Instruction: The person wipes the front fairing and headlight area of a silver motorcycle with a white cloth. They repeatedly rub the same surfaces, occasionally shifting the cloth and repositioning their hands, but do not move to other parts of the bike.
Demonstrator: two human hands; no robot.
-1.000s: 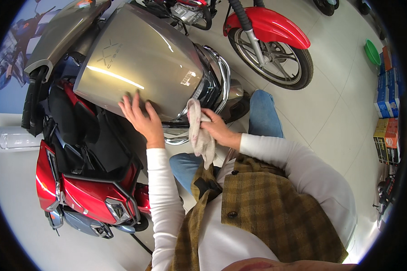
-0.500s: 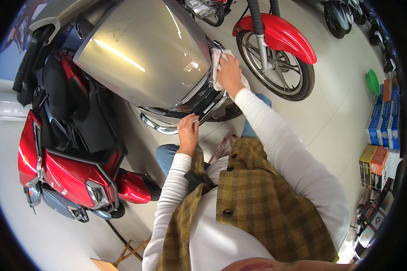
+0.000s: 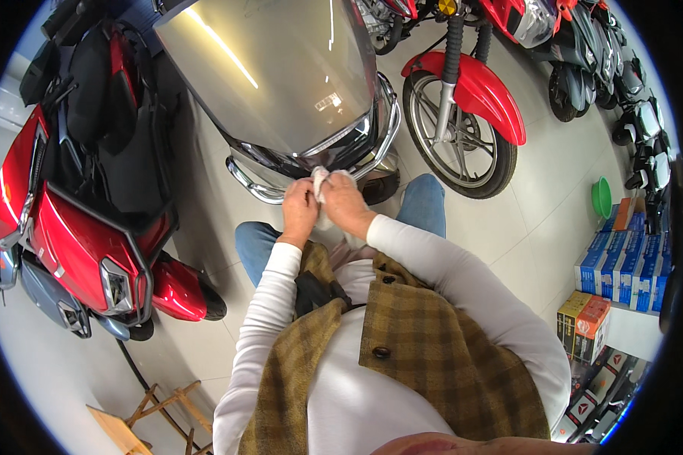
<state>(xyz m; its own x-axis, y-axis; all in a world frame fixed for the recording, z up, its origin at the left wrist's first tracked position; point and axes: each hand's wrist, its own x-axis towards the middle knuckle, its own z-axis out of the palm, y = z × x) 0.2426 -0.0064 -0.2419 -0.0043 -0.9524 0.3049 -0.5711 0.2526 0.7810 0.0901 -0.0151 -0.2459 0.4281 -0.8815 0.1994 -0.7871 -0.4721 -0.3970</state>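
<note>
Your right hand (image 3: 344, 203) is closed around the white cloth (image 3: 320, 180); your left hand (image 3: 299, 211) curls against it, though I cannot tell whether it grips. The cloth sits between your 2 hands at the gold front panel's (image 3: 288, 83) lower edge, probably bunched for control beside the chrome bar (image 3: 395, 121). Its exposed end points toward the panel; its long axis is mostly hidden.

Blue boxes (image 3: 622, 264) and an orange box (image 3: 593, 316) bear print — too small to read.

surface: pale tiled floor (image 3: 535, 205) | on it: gold-fronted vehicle (image 3: 281, 68), red scooter (image 3: 76, 235), red-fendered motorcycle (image 3: 482, 98)
</note>
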